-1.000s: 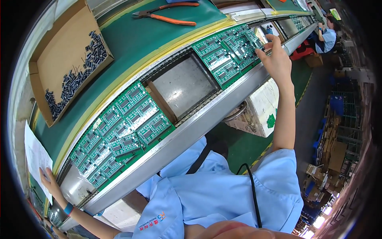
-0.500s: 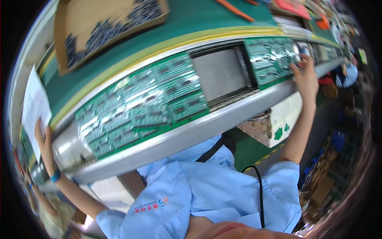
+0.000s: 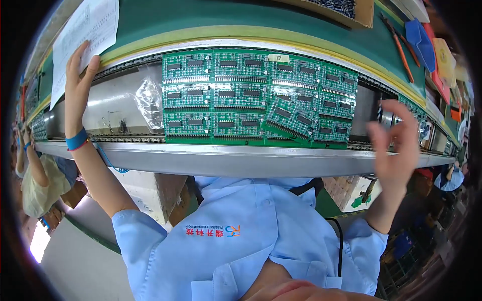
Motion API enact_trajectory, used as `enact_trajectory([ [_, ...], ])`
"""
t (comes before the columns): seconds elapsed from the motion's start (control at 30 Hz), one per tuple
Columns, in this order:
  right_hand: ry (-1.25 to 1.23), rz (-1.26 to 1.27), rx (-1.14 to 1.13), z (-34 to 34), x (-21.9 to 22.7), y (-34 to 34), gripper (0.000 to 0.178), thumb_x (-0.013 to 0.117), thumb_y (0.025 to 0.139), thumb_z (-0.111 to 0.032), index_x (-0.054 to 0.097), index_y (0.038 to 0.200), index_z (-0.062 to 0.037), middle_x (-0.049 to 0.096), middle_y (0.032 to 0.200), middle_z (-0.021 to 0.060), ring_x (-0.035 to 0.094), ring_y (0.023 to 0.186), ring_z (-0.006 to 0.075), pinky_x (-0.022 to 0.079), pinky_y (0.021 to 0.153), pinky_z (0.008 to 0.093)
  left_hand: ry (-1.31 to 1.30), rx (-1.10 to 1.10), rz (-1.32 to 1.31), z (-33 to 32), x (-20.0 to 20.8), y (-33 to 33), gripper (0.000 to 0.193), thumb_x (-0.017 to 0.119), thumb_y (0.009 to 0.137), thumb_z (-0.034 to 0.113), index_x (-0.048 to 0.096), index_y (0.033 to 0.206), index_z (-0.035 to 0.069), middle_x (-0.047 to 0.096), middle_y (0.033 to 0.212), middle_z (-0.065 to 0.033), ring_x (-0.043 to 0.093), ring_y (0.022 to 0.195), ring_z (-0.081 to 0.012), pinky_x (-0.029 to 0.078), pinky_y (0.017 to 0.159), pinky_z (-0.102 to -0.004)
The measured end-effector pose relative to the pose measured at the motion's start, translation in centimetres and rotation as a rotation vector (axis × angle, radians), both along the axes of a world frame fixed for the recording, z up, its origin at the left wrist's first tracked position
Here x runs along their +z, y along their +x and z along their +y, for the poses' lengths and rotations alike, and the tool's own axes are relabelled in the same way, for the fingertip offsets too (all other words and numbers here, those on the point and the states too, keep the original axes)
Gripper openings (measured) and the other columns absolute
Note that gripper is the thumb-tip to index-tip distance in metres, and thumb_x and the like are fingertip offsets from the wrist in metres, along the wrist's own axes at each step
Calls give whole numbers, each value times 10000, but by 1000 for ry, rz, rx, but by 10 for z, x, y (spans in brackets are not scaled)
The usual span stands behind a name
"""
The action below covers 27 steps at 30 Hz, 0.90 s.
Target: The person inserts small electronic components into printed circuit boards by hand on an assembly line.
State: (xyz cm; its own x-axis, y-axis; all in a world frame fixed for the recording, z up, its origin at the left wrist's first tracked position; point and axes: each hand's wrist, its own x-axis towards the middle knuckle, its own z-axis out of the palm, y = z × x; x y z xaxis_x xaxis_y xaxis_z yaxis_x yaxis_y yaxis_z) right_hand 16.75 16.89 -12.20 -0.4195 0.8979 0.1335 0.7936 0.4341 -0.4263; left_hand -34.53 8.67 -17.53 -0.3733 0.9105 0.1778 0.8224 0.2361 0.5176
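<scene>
My left hand [image 3: 79, 88], with a blue band at its wrist, has its fingers stretched and thumb apart over the lower edge of a white printed sheet [image 3: 85, 37]. I cannot tell whether it presses on the sheet. My right hand [image 3: 397, 145], blurred by motion, hovers over the rail right of the circuit boards; its fingers are curved and apart, with nothing visible in them. Between the hands, a wide panel of green circuit boards [image 3: 238, 103] lies on the conveyor [image 3: 113, 108]. A smaller loose circuit board [image 3: 288, 119] rests tilted on top, near the panel's lower right.
Crumpled clear film [image 3: 149, 103] lies left of the panel. On the green bench [image 3: 211, 22] behind are a cardboard tray [image 3: 364, 17] of small dark components, orange-handled pliers [image 3: 399, 47] and a blue bin [image 3: 420, 45]. A metal rail [image 3: 216, 160] runs along the front. Another person [image 3: 42, 185] is at left.
The view has swung left and levelled. My right hand has moved back from the boards at the far right. My left hand stays beside the sheet.
</scene>
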Motion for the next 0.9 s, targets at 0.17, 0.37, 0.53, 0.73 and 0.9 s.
enact_trajectory([
  [0.17,-73,6,302,-23,-12,-49,540,734,691,-178,496,1147,-13,581,1038,124,602,682,240,477,527,281,-1,-63,120,2,-2,-6,529,555,898,381,455,1314,70,422,1325,-125,434,1196,-223,359,980,-305],
  [0.37,-51,-61,330,-28,-17,-64,618,743,630,-161,475,1167,-12,571,1007,120,604,679,228,462,504,284,-44,28,54,-3,0,-9,533,548,898,398,457,1318,84,443,1330,-138,436,1209,-216,342,995,-310],
  [0.53,-52,-96,334,-27,-19,-62,645,766,646,-117,446,1191,11,569,1053,138,580,677,217,443,500,275,-71,54,87,-4,-5,-10,552,538,890,444,456,1326,115,449,1328,-142,432,1219,-219,341,997,-311],
  [0.73,-83,-233,302,-33,-13,-59,627,736,659,-145,451,1203,-16,565,1067,134,614,796,257,487,570,317,-34,-26,30,6,-8,-10,490,525,923,340,436,1337,94,428,1349,-131,421,1226,-215,334,1000,-304],
  [0.9,178,-203,388,-29,-26,-57,404,553,720,-150,515,1099,-15,475,753,59,523,501,123,398,381,243,-102,-128,154,-17,-9,-47,478,500,940,274,403,1346,42,409,1376,-96,366,1269,-200,270,1048,-298],
])
